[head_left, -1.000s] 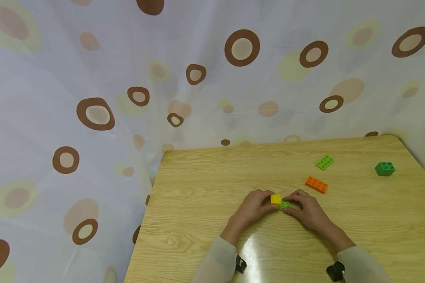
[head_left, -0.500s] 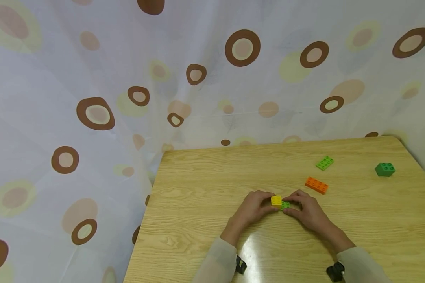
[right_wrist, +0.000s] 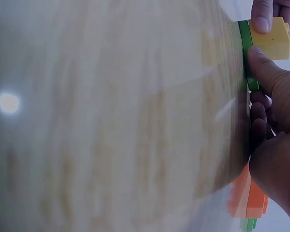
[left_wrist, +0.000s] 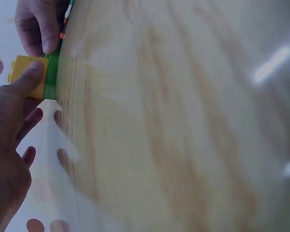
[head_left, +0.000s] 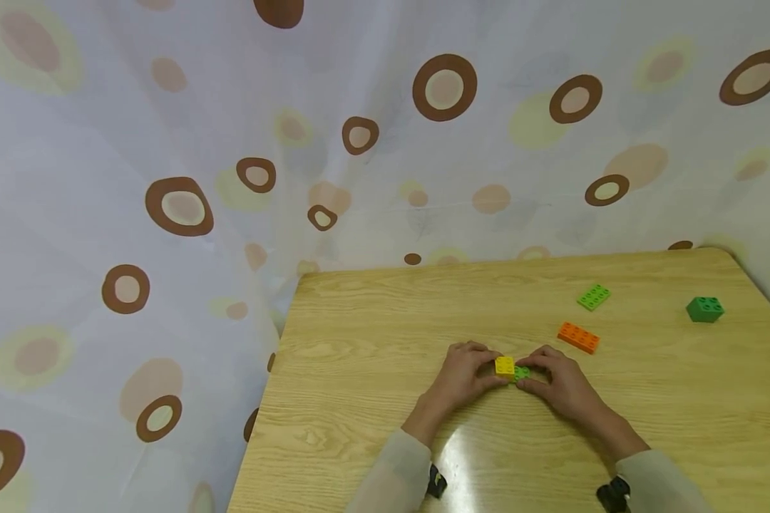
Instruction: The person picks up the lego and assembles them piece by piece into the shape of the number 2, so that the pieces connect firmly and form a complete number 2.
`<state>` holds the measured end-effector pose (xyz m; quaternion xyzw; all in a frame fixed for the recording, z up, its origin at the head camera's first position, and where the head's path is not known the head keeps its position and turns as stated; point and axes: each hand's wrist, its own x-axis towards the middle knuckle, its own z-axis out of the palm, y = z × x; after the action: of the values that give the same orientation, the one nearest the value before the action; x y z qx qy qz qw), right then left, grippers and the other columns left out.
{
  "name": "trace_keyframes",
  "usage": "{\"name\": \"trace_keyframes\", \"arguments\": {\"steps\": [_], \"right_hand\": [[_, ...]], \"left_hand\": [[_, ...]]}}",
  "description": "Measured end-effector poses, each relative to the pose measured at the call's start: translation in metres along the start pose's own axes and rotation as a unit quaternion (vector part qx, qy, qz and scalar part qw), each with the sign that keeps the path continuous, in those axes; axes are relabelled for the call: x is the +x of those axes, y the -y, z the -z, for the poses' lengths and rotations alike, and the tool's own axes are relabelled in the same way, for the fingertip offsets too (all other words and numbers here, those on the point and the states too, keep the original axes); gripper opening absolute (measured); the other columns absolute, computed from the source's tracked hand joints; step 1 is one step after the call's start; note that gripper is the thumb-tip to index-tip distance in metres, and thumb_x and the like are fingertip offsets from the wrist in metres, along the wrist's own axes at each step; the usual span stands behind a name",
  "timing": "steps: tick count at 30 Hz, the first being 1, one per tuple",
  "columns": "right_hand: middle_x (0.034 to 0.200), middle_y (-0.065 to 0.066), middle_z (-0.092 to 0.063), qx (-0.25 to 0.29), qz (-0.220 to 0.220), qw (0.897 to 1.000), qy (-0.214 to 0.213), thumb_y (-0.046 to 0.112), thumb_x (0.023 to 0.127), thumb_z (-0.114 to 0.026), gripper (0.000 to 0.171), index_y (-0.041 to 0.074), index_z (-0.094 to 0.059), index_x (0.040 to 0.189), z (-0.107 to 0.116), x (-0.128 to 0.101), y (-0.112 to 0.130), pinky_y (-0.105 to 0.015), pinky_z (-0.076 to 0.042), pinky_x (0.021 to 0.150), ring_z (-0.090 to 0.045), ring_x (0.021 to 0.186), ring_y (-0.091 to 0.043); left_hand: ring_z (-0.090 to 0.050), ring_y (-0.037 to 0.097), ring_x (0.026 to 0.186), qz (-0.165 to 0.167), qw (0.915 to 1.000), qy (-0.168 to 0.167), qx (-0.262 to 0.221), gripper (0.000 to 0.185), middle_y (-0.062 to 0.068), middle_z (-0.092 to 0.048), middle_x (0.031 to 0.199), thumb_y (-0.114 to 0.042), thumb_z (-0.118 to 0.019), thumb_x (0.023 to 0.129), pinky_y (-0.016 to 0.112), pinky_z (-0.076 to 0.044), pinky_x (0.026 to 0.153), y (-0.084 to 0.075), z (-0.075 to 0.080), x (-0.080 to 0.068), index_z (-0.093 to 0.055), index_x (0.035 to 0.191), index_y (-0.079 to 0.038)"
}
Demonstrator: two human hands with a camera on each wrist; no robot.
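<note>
Left hand (head_left: 460,372) pinches yellow brick (head_left: 504,366), right hand (head_left: 560,385) pinches green plate (head_left: 522,372) beneath; light, rigid, smooth plastic, best gripped by side walls.

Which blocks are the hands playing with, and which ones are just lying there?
In use:
yellow block, pinched by the left hand
thin green plate under it, held by the right hand

Lying about:
orange brick
light green plate
dark green block

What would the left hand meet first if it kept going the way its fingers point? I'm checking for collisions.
The left hand points rightward and already touches the yellow brick on the green plate; just beyond is the right hand.
</note>
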<state>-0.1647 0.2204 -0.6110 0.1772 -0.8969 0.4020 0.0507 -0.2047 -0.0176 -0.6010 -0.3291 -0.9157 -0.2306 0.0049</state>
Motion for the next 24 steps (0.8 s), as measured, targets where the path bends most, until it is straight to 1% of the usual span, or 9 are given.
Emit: {"name": "trace_keyframes", "arguments": {"steps": [2,4,7,10,14,19,24], "right_hand": [[0.105,0.002,-0.066,0.0,0.001,1.0,-0.001,0.019,0.09,-0.087,0.03,0.009,-0.079,0.116,0.001,0.0,0.0,-0.026,-0.049,0.081,-0.062,0.098,-0.017],[0.105,0.002,-0.066,0.002,-0.002,1.0,0.002,0.02,0.09,-0.087,0.03,0.009,-0.079,0.117,0.001,0.0,0.0,-0.027,-0.049,0.081,-0.062,0.098,-0.018],[0.106,0.003,-0.066,-0.002,-0.01,1.0,0.008,0.023,0.091,-0.086,0.031,0.011,-0.079,0.118,0.002,0.0,-0.001,-0.028,-0.05,0.082,-0.062,0.1,-0.017],[0.107,0.004,-0.065,-0.004,-0.015,1.0,0.013,0.024,0.091,-0.086,0.031,0.012,-0.078,0.119,0.001,-0.001,-0.003,-0.029,-0.05,0.083,-0.062,0.1,-0.017],[0.107,0.005,-0.065,-0.005,-0.015,1.0,0.009,0.024,0.091,-0.086,0.031,0.012,-0.079,0.119,0.0,-0.002,-0.004,-0.029,-0.05,0.083,-0.061,0.1,-0.016],[0.106,0.005,-0.064,-0.005,-0.015,1.0,0.005,0.023,0.091,-0.086,0.032,0.012,-0.079,0.12,-0.001,-0.003,-0.005,-0.029,-0.049,0.082,-0.061,0.099,-0.016],[0.107,0.004,-0.065,-0.007,-0.009,1.0,-0.001,0.022,0.091,-0.086,0.032,0.011,-0.079,0.12,-0.002,-0.003,-0.006,-0.031,-0.051,0.084,-0.062,0.101,-0.019]], "left_hand": [[-0.061,0.009,0.124,0.009,1.0,-0.003,0.001,0.047,-0.009,-0.074,0.125,-0.05,-0.076,0.096,0.038,-0.037,0.117,-0.001,-0.001,-0.001,-0.074,0.135,-0.023],[-0.061,0.008,0.122,0.017,0.9998,-0.006,-0.011,0.047,-0.009,-0.074,0.124,-0.05,-0.077,0.095,0.038,-0.038,0.117,-0.001,-0.003,-0.001,-0.075,0.134,-0.024],[-0.061,0.006,0.118,0.036,0.9979,-0.011,-0.053,0.048,-0.01,-0.074,0.122,-0.049,-0.079,0.094,0.036,-0.041,0.114,0.003,-0.009,-0.002,-0.075,0.134,-0.023],[-0.06,0.003,0.115,0.05,0.9929,-0.022,-0.106,0.047,-0.011,-0.074,0.12,-0.047,-0.083,0.091,0.033,-0.043,0.111,0.008,-0.015,-0.001,-0.077,0.13,-0.022],[-0.06,0.001,0.111,0.053,0.9875,-0.036,-0.144,0.045,-0.012,-0.074,0.117,-0.045,-0.088,0.086,0.03,-0.044,0.109,0.011,-0.019,-0.001,-0.08,0.124,-0.021],[-0.061,0.001,0.113,0.053,0.9857,-0.036,-0.156,0.045,-0.012,-0.074,0.119,-0.043,-0.089,0.086,0.031,-0.044,0.11,0.011,-0.019,-0.001,-0.08,0.123,-0.02],[-0.061,0.003,0.116,0.06,0.9859,-0.038,-0.152,0.047,-0.01,-0.074,0.122,-0.043,-0.087,0.088,0.035,-0.042,0.114,0.009,-0.02,-0.003,-0.078,0.127,-0.02]]}}
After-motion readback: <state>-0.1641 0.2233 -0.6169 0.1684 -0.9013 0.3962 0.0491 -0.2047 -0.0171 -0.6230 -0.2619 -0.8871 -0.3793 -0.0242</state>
